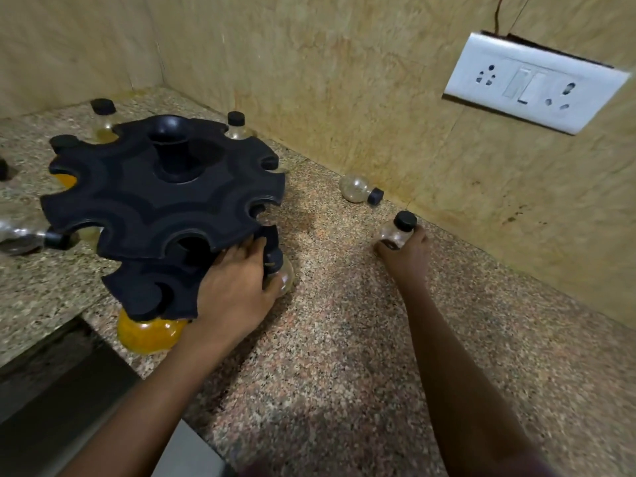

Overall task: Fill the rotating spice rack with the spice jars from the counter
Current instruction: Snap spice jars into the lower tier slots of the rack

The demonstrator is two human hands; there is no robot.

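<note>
Wrapped around a small clear black-capped spice jar (399, 232) at centre right, the right hand (406, 256) should lift it upright toward an open notch while the left hand (237, 287) steadies the black two-tier rotating rack (137, 201), fingers closed on its lower tier.

The spice rack (161, 197) stands at the left of the counter (344, 339), near the corner of the walls; one jar (148, 333) hangs in its lower tier at the front; another jar (359, 189) lies on its side by the back wall, right of the rack; further right, a jar (397, 232) stands upright on the counter; the socket plate (533, 82) sits on the wall above.
</note>
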